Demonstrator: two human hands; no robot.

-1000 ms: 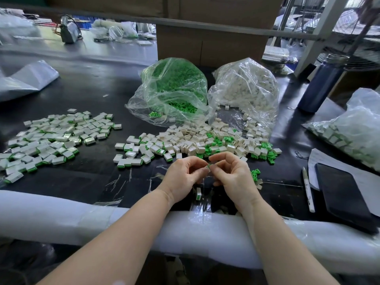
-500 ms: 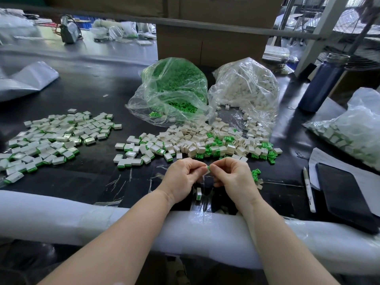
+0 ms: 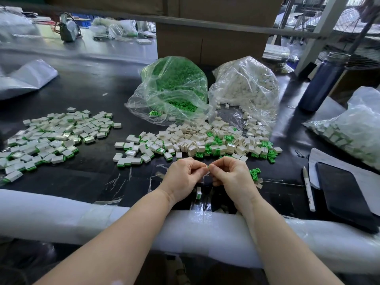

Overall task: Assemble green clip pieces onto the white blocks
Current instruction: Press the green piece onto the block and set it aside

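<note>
While my left hand (image 3: pixel 184 174) and right hand (image 3: pixel 231 173) pinch one green clip (image 3: pixel 209 166) between curled fingertips, seating it likely needs a white block (image 3: pixel 198 192).

Two clear plastic bags beyond the fingers: one of green plastic clips (image 3: pixel 171 87), one of white plastic blocks (image 3: pixel 245 87). Third clear bag (image 3: pixel 353 128) far right. One white pen (image 3: pixel 307 187), one blue bottle (image 3: pixel 324 81). Loose pieces too many to count.

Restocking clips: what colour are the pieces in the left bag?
Green, seen in the head view.
</note>
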